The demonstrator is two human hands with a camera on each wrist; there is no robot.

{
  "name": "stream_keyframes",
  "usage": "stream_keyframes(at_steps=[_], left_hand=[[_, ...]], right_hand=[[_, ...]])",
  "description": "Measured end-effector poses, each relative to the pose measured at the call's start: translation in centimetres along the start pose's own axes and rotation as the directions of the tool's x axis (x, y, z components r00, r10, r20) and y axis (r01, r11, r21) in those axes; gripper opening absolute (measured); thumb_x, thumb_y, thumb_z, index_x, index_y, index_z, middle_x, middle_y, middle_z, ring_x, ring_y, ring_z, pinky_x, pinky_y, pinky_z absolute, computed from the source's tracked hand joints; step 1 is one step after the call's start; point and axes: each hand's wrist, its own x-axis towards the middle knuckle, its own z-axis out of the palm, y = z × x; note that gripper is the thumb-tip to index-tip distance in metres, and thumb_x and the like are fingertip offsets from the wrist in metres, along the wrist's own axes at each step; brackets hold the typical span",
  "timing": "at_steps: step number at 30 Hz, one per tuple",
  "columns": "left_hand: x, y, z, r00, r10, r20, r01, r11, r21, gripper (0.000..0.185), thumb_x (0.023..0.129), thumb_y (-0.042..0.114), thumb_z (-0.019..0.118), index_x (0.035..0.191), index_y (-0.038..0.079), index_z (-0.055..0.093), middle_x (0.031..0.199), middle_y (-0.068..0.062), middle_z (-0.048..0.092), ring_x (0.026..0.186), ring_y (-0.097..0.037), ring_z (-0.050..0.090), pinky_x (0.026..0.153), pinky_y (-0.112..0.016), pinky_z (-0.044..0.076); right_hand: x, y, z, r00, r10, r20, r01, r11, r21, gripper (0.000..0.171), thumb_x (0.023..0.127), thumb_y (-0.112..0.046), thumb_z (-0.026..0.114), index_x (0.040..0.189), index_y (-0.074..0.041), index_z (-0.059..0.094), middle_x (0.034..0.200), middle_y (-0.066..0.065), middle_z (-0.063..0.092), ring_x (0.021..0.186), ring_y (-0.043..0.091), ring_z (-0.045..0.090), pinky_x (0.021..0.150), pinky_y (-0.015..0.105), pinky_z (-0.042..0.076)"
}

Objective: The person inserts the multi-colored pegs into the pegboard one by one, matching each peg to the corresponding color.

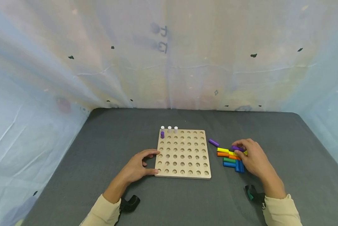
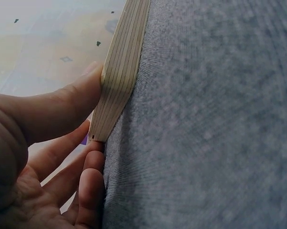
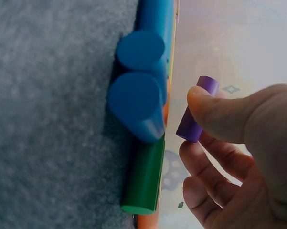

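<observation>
"Markings?"

"Two dark characters [image 1: 162,47] on the backdrop sheet [image 1: 203,31]; blurred, unreadable."

"Hands?"

"Right hand [image 1: 253,158]: thumb and fingers pinch one purple peg [image 1: 238,148], at the peg pile [image 1: 229,164], right of the wooden board [image 1: 185,147]. Left hand [image 1: 134,167]: loosely spread, touches the board's left edge."

"Obscured?"

"One yellow peg [image 1: 245,153], partly behind the right hand; both sleeves [image 1: 105,209], cut off below."

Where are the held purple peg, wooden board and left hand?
Held purple peg [image 3: 189,126]: right wrist view, exposed side.
Wooden board [image 1: 178,153]: head view, bare top between holes.
Left hand [image 1: 135,167]: head view, back of hand.
</observation>
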Motion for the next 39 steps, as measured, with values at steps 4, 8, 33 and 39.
stream_keyframes(at_steps=[4,8,33,39], left_hand=[[-0.05,-0.01,-0.13,1.0,0.004,-0.003,-0.004,1.0,-0.003,0.064,0.074,0.018,0.089,0.132,0.026,0.063,0.134,-0.001,0.062,0.123,-0.022,0.054,0.088,-0.034,0.045],[-0.23,0.03,-0.13,1.0,-0.004,-0.01,0.004,1.0,0.001,0.064,0.073,0.017,0.089,0.131,0.027,0.064,0.133,0.0,0.062,0.122,-0.021,0.055,0.087,-0.032,0.045],[0.06,0.27,0.23,0.999,-0.031,-0.026,0.031,0.999,0.008,0.063,0.07,0.017,0.091,0.128,0.028,0.065,0.131,0.003,0.063,0.12,-0.019,0.056,0.086,-0.032,0.045],[-0.11,0.34,0.25,0.998,-0.046,-0.032,0.046,0.999,0.006,0.064,0.07,0.017,0.091,0.127,0.029,0.066,0.13,0.003,0.063,0.117,-0.017,0.056,0.085,-0.031,0.045]], right_hand=[[0.23,-0.03,0.19,1.0,0.001,-0.011,-0.001,1.0,0.01,0.018,0.097,-0.008,0.064,0.114,-0.003,0.064,0.111,0.019,0.061,0.097,0.033,0.058,0.084,0.054,0.047],[0.32,-0.06,0.34,1.0,0.018,-0.009,-0.018,1.0,0.02,0.02,0.098,-0.01,0.063,0.116,-0.003,0.062,0.11,0.017,0.06,0.096,0.032,0.058,0.083,0.053,0.048],[-0.17,0.39,0.67,0.988,-0.051,-0.145,0.05,0.999,-0.012,0.017,0.094,-0.014,0.069,0.11,-0.008,0.066,0.092,0.006,0.061,0.082,0.021,0.055,0.068,0.035,0.042],[-0.12,0.14,0.71,0.99,-0.037,-0.134,0.036,0.999,-0.01,0.019,0.094,-0.017,0.069,0.111,-0.008,0.067,0.092,0.006,0.063,0.083,0.022,0.058,0.069,0.036,0.044]])
